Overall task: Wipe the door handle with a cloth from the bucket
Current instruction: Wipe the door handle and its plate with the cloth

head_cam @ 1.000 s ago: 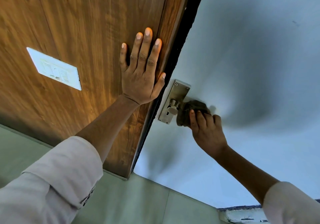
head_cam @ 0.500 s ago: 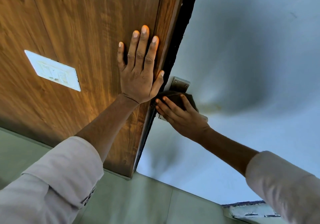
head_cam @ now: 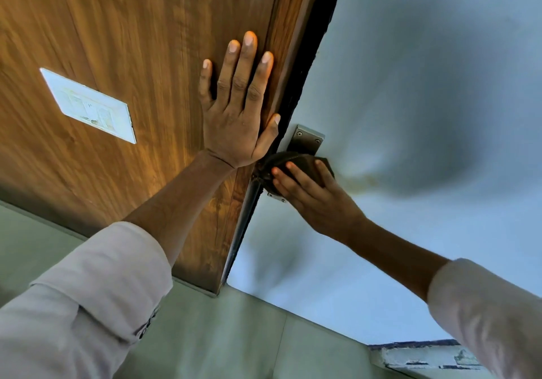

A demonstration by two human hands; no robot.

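Observation:
A metal handle plate [head_cam: 306,141] is fixed to the pale blue door [head_cam: 425,100] close to its edge. My right hand [head_cam: 311,196] presses a dark brown cloth [head_cam: 289,163] over the plate's middle, hiding the lever and lock beneath it. Only the plate's top end with two screws and a bit of its lower end show. My left hand [head_cam: 237,105] lies flat with fingers spread on the wooden panel [head_cam: 132,41] just left of the door's dark edge. No bucket appears in this view.
A white switch plate [head_cam: 88,105] sits on the wooden panel to the left. Pale green floor tiles [head_cam: 205,340] lie below. A worn white ledge [head_cam: 425,355] shows at the lower right. A brownish smear [head_cam: 363,180] marks the door right of the cloth.
My right hand slid the cloth from the lever's right side leftwards over the plate's middle, towards the door edge. My left hand stayed flat on the wood.

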